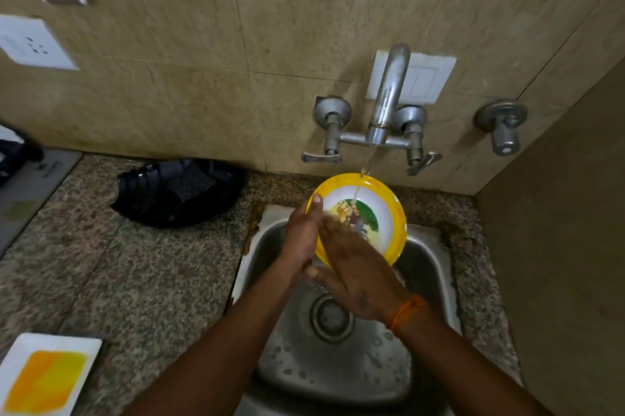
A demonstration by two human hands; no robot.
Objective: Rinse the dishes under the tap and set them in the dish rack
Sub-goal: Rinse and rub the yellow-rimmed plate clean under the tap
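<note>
A round bowl with a yellow rim and a white inside with a green picture is held tilted over the steel sink. Water runs from the wall tap into the bowl. My left hand grips the bowl's left rim, thumb on the edge. My right hand, with an orange thread at the wrist, lies flat across the bowl's lower inside, fingers blurred by motion. A black dish rack sits on the counter to the left of the sink, against the wall.
A square white plate with a yellow middle lies on the granite counter at the front left. A separate valve sticks out of the wall at the right. A brown side wall closes the right.
</note>
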